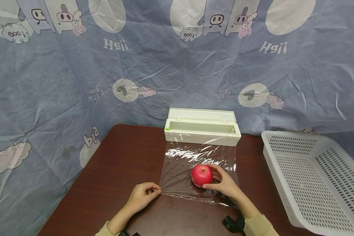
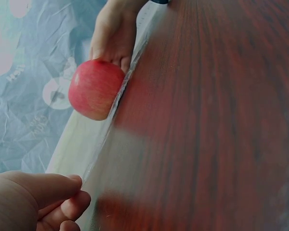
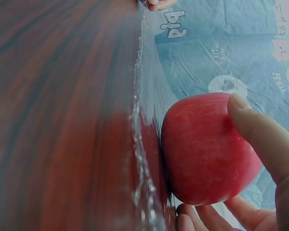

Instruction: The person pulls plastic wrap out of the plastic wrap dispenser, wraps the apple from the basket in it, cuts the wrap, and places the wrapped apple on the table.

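A red apple (image 1: pixel 201 176) sits on a sheet of clear plastic wrap (image 1: pixel 177 177) drawn out over the table. My right hand (image 1: pixel 224 183) grips the apple from its right side, the thumb (image 3: pixel 265 137) across the near side and the fingers around the far side. At the wrap's near left corner my left hand (image 1: pixel 143 196) pinches the film between thumb and fingertips, gathering it into creases. In the left wrist view the film's edge runs from the left hand's thumb (image 2: pixel 62 185) past the apple (image 2: pixel 94 91).
A white wrap dispenser box (image 1: pixel 202 137) with its lid (image 1: pixel 202 114) raised stands at the table's back, the film coming over its front. To the right is a white perforated plastic basket (image 1: pixel 283 180). A printed blue-grey cloth (image 1: pixel 153 72) hangs behind the brown table (image 1: pixel 121 154).
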